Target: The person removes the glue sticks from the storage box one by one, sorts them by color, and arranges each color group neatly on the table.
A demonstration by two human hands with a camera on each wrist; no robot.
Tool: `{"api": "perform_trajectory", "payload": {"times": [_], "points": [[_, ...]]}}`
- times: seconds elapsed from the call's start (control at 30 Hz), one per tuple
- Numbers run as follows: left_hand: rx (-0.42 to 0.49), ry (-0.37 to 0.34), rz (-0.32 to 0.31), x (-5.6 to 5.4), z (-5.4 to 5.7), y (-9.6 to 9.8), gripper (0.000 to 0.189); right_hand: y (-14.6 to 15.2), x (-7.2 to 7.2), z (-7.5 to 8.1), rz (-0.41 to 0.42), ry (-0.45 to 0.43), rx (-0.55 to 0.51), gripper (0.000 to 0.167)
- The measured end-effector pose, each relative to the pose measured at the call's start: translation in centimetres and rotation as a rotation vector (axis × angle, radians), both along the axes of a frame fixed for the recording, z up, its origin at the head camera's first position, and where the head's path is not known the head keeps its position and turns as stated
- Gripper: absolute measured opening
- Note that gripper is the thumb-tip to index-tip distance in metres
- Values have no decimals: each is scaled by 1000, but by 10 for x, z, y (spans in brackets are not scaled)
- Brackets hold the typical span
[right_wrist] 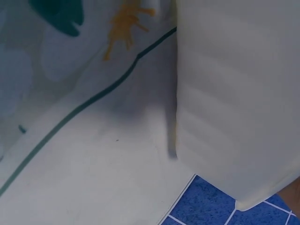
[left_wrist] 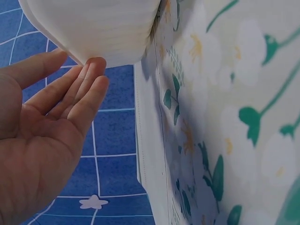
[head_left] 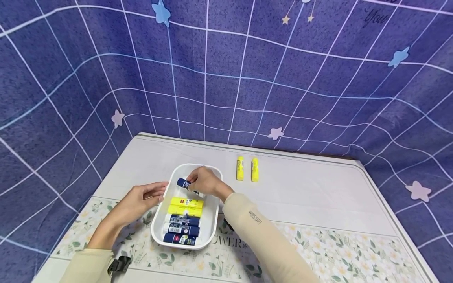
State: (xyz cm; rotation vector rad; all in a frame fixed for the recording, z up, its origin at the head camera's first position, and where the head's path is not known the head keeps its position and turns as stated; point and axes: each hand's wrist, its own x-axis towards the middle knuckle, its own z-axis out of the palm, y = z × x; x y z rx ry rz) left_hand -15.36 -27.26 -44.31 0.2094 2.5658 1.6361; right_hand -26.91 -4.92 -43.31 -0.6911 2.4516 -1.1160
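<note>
A white plastic basket [head_left: 211,232] stands on the table. My right hand [head_left: 205,181] reaches into its far end and pinches a dark blue glue stick [head_left: 182,182] between thumb and fingers. Closer to me inside the basket, two yellow glue sticks [head_left: 186,203] and three dark blue glue sticks [head_left: 181,229] lie side by side, crosswise. My left hand [head_left: 139,201] has its fingers loosely extended, fingertips right at the basket's left rim; the left wrist view shows this hand [left_wrist: 56,103] beside the basket's outer wall [left_wrist: 108,33]. In the right wrist view the basket wall [right_wrist: 234,103] hides the fingers.
Two yellow glue sticks, a left one [head_left: 240,168] and a right one [head_left: 255,169], lie beyond the basket to its right, nearly parallel. The table [head_left: 311,188] has a flowered cloth band along its front. A blue gridded curtain [head_left: 226,78] hangs behind the table and at both sides.
</note>
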Motion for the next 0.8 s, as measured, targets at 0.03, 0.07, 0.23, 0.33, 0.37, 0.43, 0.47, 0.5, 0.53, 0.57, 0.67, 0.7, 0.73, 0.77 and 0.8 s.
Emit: {"api": "perform_trajectory", "payload": {"times": [0.03,0.07,0.23,0.33,0.37,0.43,0.47,0.5,0.53,0.57,0.67,0.7,0.73,0.77,0.8], "points": [[-2,1,2,0,0,0,50,1,0,0,-9,-2,-18,24],[-5,2,3,0,0,0,50,1,0,0,-18,-5,-36,23],[-6,11,0,-2,0,1,50,7,-2,3,-60,-30,-109,22],[-4,15,-5,-3,-1,2,50,11,-3,5,-81,-49,-164,23],[-5,16,-6,-4,-1,2,49,13,-3,6,-87,-53,-180,23],[-7,17,-6,-5,-1,3,49,17,-3,8,-100,-62,-212,24],[-9,18,-6,-5,-1,3,49,19,-3,9,-107,-65,-225,24],[-9,18,-6,-5,-2,3,49,20,-3,9,-115,-66,-232,25],[-10,18,-8,-5,-2,3,49,22,-4,9,-126,-66,-240,25],[-12,20,-8,-5,-2,3,49,23,-4,10,-137,-65,-248,25],[-26,16,-4,-4,-2,2,49,25,-4,10,-173,-60,-274,24],[-31,14,0,-3,-2,2,49,25,-4,10,-186,-58,-285,25],[-38,18,0,-3,-2,1,50,25,-4,10,-198,-54,-295,24],[-43,19,4,-2,-2,1,50,25,-4,11,-210,-49,-305,24],[-48,22,3,-1,-2,0,50,26,-4,11,-223,-45,-315,24]]}}
